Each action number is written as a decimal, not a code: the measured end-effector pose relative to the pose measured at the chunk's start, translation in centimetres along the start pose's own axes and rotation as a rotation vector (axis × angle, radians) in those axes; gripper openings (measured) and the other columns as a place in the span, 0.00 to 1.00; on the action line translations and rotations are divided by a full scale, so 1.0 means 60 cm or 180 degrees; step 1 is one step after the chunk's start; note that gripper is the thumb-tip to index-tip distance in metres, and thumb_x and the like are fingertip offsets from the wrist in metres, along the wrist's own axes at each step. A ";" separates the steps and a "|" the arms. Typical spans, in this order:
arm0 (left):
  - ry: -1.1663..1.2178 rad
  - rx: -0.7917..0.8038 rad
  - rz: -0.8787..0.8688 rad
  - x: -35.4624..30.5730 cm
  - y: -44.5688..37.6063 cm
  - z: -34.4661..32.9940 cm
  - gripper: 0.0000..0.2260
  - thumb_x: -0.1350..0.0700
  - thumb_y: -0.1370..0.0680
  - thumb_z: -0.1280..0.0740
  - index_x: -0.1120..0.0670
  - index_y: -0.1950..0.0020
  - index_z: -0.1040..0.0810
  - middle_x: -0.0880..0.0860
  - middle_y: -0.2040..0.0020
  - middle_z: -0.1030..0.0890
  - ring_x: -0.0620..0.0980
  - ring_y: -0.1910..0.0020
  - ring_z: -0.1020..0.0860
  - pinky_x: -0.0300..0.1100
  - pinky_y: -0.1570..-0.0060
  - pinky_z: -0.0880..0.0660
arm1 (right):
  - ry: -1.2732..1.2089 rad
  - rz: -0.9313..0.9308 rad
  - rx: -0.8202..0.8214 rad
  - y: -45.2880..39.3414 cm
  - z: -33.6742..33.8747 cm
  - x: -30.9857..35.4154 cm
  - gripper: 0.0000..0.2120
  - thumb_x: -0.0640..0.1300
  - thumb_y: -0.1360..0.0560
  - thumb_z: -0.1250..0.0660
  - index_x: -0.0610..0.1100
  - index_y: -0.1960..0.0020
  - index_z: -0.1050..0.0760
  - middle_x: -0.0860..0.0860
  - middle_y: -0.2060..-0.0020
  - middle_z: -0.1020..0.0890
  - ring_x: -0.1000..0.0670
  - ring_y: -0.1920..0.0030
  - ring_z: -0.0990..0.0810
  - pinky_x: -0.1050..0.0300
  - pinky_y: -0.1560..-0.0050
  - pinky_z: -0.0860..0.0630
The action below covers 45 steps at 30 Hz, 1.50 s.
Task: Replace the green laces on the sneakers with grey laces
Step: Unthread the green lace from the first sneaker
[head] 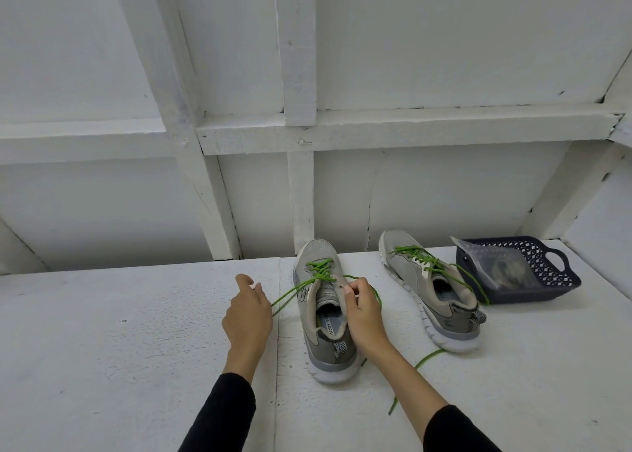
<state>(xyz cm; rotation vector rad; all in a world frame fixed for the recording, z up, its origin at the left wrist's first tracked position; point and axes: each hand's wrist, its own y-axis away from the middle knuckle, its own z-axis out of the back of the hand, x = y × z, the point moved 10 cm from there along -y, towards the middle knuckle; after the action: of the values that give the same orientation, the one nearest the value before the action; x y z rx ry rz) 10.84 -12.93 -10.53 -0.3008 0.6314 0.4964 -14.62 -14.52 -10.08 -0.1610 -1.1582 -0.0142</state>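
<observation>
- I see grey mesh-cloth sneakers (325, 301) with smooth rubbery soles.
- Right of them, a perforated dark plastic basket (519, 263) holds a glossy bag (492, 263).
- Table (136, 332): rough, matt white.

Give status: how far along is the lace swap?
Early. Done: both green laces look untied, ends loose on the white table. In hand: right hand pinches at the top eyelets of the near grey mesh sneaker; left hand hovers open. Left: unlacing both, including the far grey sneaker; the clear bag sits in the dark blue basket.

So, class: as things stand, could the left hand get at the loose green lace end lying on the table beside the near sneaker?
Probably yes. The left hand hovers open right beside the loose green lace end, left of the near sneaker, with nothing between them.
</observation>
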 end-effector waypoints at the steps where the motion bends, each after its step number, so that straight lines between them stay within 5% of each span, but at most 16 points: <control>1: 0.0161 0.0090 -0.0044 -0.004 0.002 -0.004 0.07 0.52 0.16 0.46 0.53 0.41 0.36 0.50 0.64 0.23 0.51 0.64 0.25 0.45 0.64 0.32 | 0.0005 0.0004 0.0001 0.000 -0.001 0.001 0.08 0.42 0.18 0.43 0.42 0.55 0.33 0.50 0.60 0.29 0.55 0.60 0.32 0.67 0.62 0.35; 5: 0.0574 0.0117 -0.0845 -0.076 0.011 0.008 0.09 0.53 0.17 0.42 0.53 0.39 0.27 0.47 0.46 0.23 0.50 0.47 0.24 0.45 0.49 0.31 | -0.0013 -0.0039 0.0014 -0.002 -0.004 -0.004 0.08 0.43 0.18 0.43 0.41 0.55 0.33 0.49 0.60 0.28 0.53 0.59 0.31 0.64 0.61 0.35; 9: 0.0468 0.0302 -0.1895 -0.182 0.043 0.008 0.07 0.52 0.18 0.38 0.48 0.47 0.20 0.44 0.45 0.21 0.47 0.44 0.25 0.47 0.42 0.33 | -0.0042 0.0015 -0.0029 -0.002 -0.004 -0.002 0.08 0.41 0.18 0.43 0.42 0.56 0.33 0.49 0.60 0.28 0.51 0.59 0.31 0.65 0.61 0.36; 13: -0.0368 0.0363 -0.2196 -0.220 0.068 -0.021 0.10 0.48 0.18 0.39 0.45 0.44 0.19 0.40 0.40 0.23 0.43 0.36 0.30 0.45 0.34 0.44 | -0.0093 0.0013 -0.0004 0.000 -0.002 0.001 0.08 0.40 0.19 0.43 0.42 0.56 0.33 0.47 0.59 0.27 0.52 0.60 0.31 0.66 0.61 0.35; 17: 0.0064 0.0507 -0.1837 -0.200 0.059 -0.037 0.06 0.50 0.19 0.37 0.45 0.50 0.21 0.40 0.50 0.22 0.43 0.45 0.27 0.45 0.38 0.36 | -0.0067 0.0028 -0.0014 -0.001 -0.004 -0.002 0.07 0.41 0.19 0.42 0.42 0.56 0.33 0.47 0.59 0.27 0.50 0.58 0.30 0.63 0.60 0.35; 22: 0.2206 0.1191 -0.0722 -0.163 0.060 -0.057 0.05 0.58 0.20 0.35 0.54 0.52 0.21 0.47 0.53 0.18 0.45 0.51 0.21 0.39 0.49 0.25 | -0.0055 0.0033 -0.0072 -0.001 -0.001 -0.001 0.08 0.41 0.19 0.41 0.43 0.57 0.33 0.49 0.59 0.27 0.50 0.57 0.30 0.58 0.59 0.36; 26: 0.3970 0.1088 0.0562 -0.125 0.044 -0.050 0.08 0.61 0.16 0.43 0.58 0.53 0.28 0.53 0.49 0.16 0.47 0.48 0.19 0.38 0.50 0.24 | -0.0061 -0.0015 -0.0024 0.001 -0.001 -0.004 0.09 0.42 0.19 0.42 0.44 0.57 0.34 0.49 0.60 0.29 0.51 0.59 0.31 0.62 0.60 0.35; 28: 0.4275 0.0892 0.0784 -0.108 0.029 -0.032 0.08 0.62 0.17 0.43 0.57 0.54 0.29 0.54 0.52 0.16 0.49 0.50 0.18 0.40 0.49 0.25 | -0.0071 -0.0033 -0.0009 0.001 -0.001 -0.004 0.09 0.42 0.19 0.42 0.44 0.57 0.34 0.49 0.60 0.29 0.52 0.59 0.31 0.63 0.60 0.35; 33: 0.2613 0.0400 0.0714 -0.042 0.021 -0.012 0.05 0.61 0.20 0.37 0.55 0.56 0.25 0.53 0.58 0.19 0.51 0.61 0.21 0.40 0.60 0.25 | -0.0100 -0.0063 0.0005 0.003 -0.002 -0.003 0.08 0.42 0.18 0.43 0.44 0.57 0.34 0.50 0.60 0.29 0.53 0.59 0.32 0.64 0.60 0.35; 38: 0.1290 0.0721 0.0406 -0.005 0.037 -0.052 0.03 0.60 0.22 0.34 0.55 0.54 0.21 0.52 0.54 0.19 0.50 0.53 0.22 0.41 0.57 0.30 | -0.0129 -0.0086 0.0005 0.002 -0.002 -0.004 0.08 0.42 0.19 0.42 0.45 0.57 0.34 0.49 0.60 0.28 0.52 0.59 0.31 0.65 0.61 0.35; 42: 0.1348 0.0481 -0.0246 -0.050 0.051 -0.036 0.05 0.59 0.21 0.35 0.51 0.47 0.23 0.49 0.46 0.24 0.48 0.45 0.26 0.44 0.45 0.28 | -0.0147 -0.0132 0.0025 0.001 -0.002 -0.007 0.09 0.42 0.19 0.42 0.47 0.58 0.34 0.48 0.60 0.28 0.52 0.60 0.31 0.65 0.62 0.35; 45: 0.1669 0.0536 -0.0623 -0.104 0.058 -0.020 0.02 0.53 0.21 0.34 0.49 0.52 0.21 0.46 0.51 0.22 0.41 0.51 0.24 0.38 0.51 0.26 | -0.0240 -0.0181 0.0016 0.000 0.000 -0.007 0.07 0.42 0.19 0.40 0.46 0.57 0.31 0.48 0.60 0.25 0.51 0.60 0.28 0.61 0.61 0.32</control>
<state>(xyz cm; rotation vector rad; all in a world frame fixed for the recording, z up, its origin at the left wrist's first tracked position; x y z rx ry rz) 4.07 -12.65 -7.94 -0.3312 1.1342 0.1691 -14.78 -14.58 -10.48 -0.1250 -1.2377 -0.0558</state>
